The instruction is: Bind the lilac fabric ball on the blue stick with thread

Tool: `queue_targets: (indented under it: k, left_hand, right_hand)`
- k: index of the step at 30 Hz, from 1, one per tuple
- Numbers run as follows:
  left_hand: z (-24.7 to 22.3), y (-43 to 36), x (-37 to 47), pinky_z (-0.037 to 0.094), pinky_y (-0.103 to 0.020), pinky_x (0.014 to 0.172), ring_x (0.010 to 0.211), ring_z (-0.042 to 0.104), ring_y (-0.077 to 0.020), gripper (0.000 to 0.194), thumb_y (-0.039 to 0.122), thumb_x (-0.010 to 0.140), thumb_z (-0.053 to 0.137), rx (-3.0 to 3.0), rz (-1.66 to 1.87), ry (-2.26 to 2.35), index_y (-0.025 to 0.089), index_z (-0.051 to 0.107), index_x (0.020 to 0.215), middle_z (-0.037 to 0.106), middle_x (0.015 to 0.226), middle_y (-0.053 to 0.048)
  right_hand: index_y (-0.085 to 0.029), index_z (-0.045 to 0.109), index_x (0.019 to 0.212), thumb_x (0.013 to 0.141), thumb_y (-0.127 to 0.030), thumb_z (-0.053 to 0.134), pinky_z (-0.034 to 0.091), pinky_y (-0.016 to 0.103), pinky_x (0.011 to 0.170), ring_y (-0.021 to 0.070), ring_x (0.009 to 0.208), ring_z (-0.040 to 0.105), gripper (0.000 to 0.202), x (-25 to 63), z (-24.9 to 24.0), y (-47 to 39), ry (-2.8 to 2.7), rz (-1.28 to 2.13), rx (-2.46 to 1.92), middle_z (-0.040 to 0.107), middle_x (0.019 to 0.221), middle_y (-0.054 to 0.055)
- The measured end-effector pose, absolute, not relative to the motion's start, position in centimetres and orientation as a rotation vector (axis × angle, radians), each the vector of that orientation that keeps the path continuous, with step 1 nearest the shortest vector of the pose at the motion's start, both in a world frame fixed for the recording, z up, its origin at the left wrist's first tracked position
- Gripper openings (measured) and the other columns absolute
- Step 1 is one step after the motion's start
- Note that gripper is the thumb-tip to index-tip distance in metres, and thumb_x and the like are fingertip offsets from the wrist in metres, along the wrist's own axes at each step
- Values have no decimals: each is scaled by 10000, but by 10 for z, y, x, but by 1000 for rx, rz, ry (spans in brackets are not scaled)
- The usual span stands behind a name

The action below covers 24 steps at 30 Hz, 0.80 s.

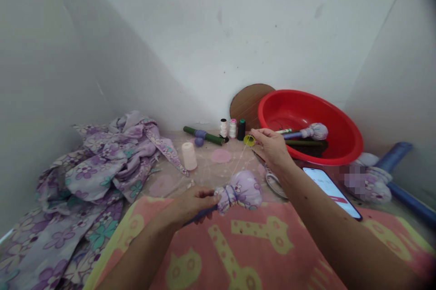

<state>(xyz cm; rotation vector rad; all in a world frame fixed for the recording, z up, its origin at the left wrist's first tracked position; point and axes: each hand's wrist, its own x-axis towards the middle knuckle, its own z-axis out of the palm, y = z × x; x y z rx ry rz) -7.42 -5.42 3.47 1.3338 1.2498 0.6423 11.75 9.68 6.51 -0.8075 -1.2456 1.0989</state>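
My left hand [199, 201] is closed around the neck of a blue-wrapped stick with a rounded head of lilac floral cloth [248, 187]. Blue cord circles the cloth below the head. A thin pale thread [240, 159] runs taut from that neck up to my right hand [272, 147], whose fingers pinch its upper end. Just behind the right fingertips lies a yellow ring-shaped roll [249, 140], partly covered by them. Scissors [272, 182] rest under the right forearm, their handles partly showing.
Crumpled floral cloth [98, 176] fills the left side. A white thread cone [189, 157], a green stick [214, 137] and a black spool [241, 130] stand or lie toward the wall. At right are a red basin [354, 137], a phone [327, 187] and another cloth-headed stick [378, 185].
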Motion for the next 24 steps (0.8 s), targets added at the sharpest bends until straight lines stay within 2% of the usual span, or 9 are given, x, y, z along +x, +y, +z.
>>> queue_targets:
  k: [11, 24]
  left_hand:
    - [33, -54, -76, 313, -184, 396, 392, 388, -55, 382, 474, 736, 474, 1346, 641, 1249, 124, 592, 835, 485, 519, 29]
    - [30, -53, -76, 309, -180, 387, 391, 387, -54, 376, 481, 732, 483, 1319, 645, 1275, 132, 589, 823, 492, 526, 29]
  right_hand:
    - [-163, 560, 605, 599, -379, 659, 337, 230, 498, 80, 481, 422, 237, 119, 67, 98, -1225, 1137, -734, 455, 495, -48]
    - [-162, 564, 591, 572, -354, 674, 306, 221, 444, 70, 437, 390, 223, 121, 76, 95, -1168, 1146, -761, 432, 462, -55]
